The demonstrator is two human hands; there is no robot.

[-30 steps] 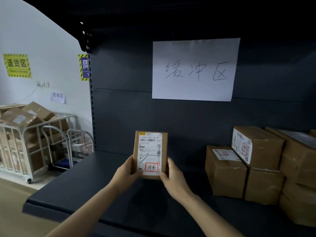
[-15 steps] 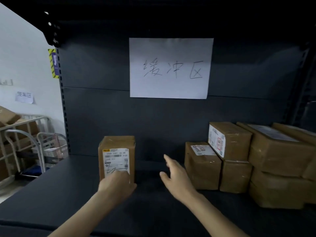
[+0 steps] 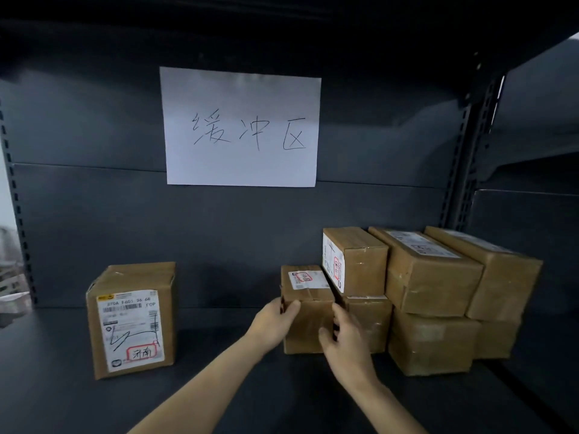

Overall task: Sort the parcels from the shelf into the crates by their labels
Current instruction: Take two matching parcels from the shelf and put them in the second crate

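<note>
Small parcel [image 3: 308, 327] is at 6 o'clock in the view, sitting on the shelf [image 3: 219, 396], its right side tight against the stack [image 3: 432, 277]. Left hand [image 3: 274, 322] wraps the parcel's left front edge, fingers curled over the corner. Right hand [image 3: 346, 346] takes the right edge, fingertips tucked into the seam with the neighbouring box. Both grips are narrow and closed on that one parcel, which looks not yet lifted. Its label faces up; print too small to read.

Progress looks early, as a judgement. Labelled parcel [image 3: 131, 321] stands alone at 8 o'clock, well apart from both hands, label forward with a red-boxed stamp. The stack at 4 o'clock holds several boxes not yet pulled. No crate in view, so nothing can be counted as sorted. Left to do: pull this one, read the label, carry it to a crate, repeat for the rest. Paper sign [image 3: 241, 126] at 12 o'clock on the back panel.
</note>
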